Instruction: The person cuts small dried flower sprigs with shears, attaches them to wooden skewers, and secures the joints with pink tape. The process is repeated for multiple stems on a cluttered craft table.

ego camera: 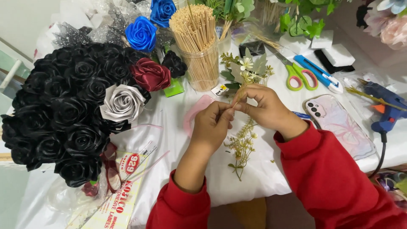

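A: What lies nearest, at the near edge of the table (178,110)?

B: Both red sleeves cross that edge. Left of them a packet of adhesive labels (116,199) hangs over it. Between the forearms a loose dried sprig (242,146) lies on the white cloth, and that strip is the only open room close by.

A: And the hands?

B: The left hand (210,127) and right hand (265,108) meet over the middle of the table. The fingers of each are pinched tight on the thin stem of a flower sprig (246,70): the left thumb and forefinger nip its lower end, and the right fingers curl round it just above.

A: Which way does it point?

B: Its long axis runs up and away from the person, tilted slightly right, with the leafy head and small white bloom toward the far edge.

A: What crowds it?

B: On the left a big bouquet of black roses (63,110) fills that side, with a silver rose (122,102) and a dark red rose (150,74) nearest the hands. Just beyond the sprig stands a jar of wooden sticks (197,42). On the right, a phone (341,125) lies near the right wrist; farther off are green-handled scissors (299,74), a blue cutter (318,74) and, toward the right edge, a blue glue gun (388,108).
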